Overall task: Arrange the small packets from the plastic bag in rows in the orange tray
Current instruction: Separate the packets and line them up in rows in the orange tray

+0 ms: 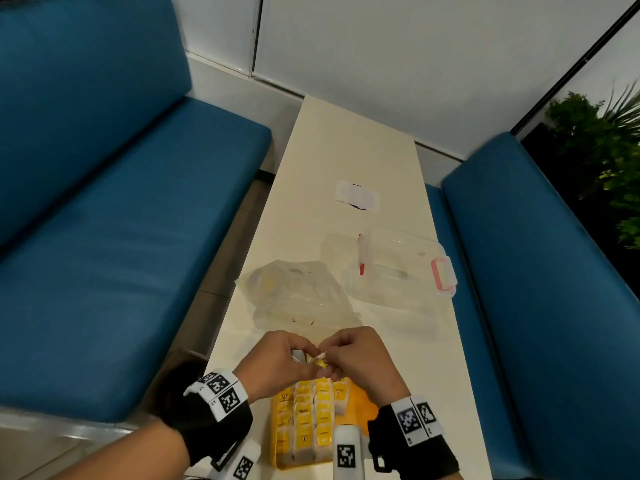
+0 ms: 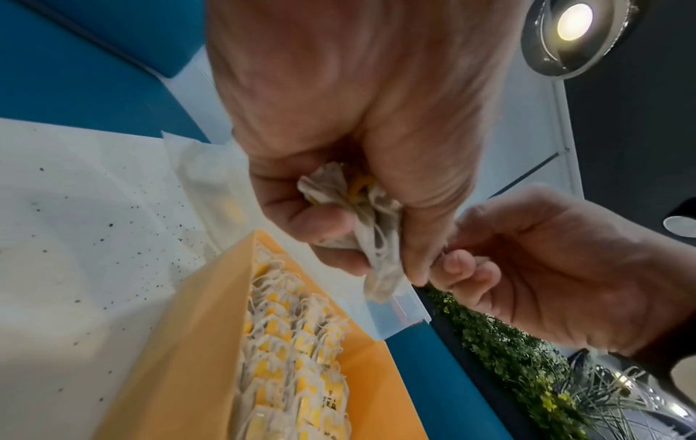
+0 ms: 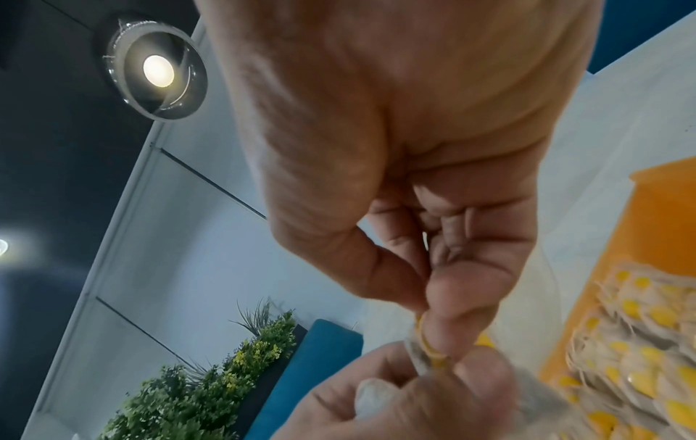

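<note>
Both hands meet just above the far end of the orange tray [image 1: 362,401], which holds several rows of small packets [image 1: 313,415] with yellow tags. My left hand [image 1: 277,362] grips a crumpled bunch of packets [image 2: 361,220] in its curled fingers. My right hand [image 1: 349,355] pinches one packet's yellow tag [image 3: 429,345] between thumb and forefinger, right beside the left fingertips. The clear plastic bag [image 1: 298,292] lies crumpled on the table beyond the hands. In the left wrist view the tray [image 2: 180,351] and its packet rows [image 2: 290,357] lie below the hand.
A clear plastic box [image 1: 394,268] with pink clasps stands at the right of the cream table [image 1: 346,150]. A flat white wrapper [image 1: 356,195] lies farther back. Blue benches [image 1: 121,220] flank the table; a plant [image 1: 602,150] is at far right.
</note>
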`<state>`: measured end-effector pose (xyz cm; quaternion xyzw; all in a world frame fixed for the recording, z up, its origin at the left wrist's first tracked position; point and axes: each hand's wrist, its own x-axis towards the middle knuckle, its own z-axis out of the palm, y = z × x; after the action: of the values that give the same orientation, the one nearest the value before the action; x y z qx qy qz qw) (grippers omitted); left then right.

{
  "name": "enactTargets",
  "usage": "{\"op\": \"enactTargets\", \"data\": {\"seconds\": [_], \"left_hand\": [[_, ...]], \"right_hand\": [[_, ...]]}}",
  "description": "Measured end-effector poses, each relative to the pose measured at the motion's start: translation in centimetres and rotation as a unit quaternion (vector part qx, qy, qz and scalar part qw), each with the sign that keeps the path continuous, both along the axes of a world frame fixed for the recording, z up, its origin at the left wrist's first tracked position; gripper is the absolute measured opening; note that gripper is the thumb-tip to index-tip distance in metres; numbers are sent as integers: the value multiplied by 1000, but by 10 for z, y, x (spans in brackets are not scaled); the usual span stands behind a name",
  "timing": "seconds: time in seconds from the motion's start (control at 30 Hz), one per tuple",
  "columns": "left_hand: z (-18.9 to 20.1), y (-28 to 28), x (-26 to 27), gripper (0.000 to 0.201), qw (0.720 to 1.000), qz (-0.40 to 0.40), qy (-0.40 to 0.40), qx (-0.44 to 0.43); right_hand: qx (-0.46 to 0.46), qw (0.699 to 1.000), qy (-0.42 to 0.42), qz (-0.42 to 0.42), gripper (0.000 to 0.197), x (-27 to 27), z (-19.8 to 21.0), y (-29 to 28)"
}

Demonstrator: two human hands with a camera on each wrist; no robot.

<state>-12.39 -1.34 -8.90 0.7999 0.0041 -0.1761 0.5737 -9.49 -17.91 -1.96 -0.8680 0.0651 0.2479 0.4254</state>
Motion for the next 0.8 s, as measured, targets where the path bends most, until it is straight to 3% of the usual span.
{"op": "enactTargets", "data": {"seconds": [0.1,0.3,0.53,0.6,0.73,0.8], "left_hand": [[1,1,0,3,999,10,5,-40],[11,6,1,12,995,1,30,-99],[6,11,1,10,994,18,58,-96],[3,13,1,9,995,43,56,-76],[-8,22,-2,2,991,99,65,-63],[-11,25,-5,3,990,111,68,-61]], "right_hand": [[-16,999,-33,13,12,0,-5,-4],[21,996,-76,33,7,-4,-9,-12],[127,988,-81,-36,13,-6,-11,-22],[106,989,-92,-36,13,-4,-13,-29],[-39,992,-120,16,15,-3,-25,-48],[-45,993,-108,14,21,-6,-31,-56]]}}
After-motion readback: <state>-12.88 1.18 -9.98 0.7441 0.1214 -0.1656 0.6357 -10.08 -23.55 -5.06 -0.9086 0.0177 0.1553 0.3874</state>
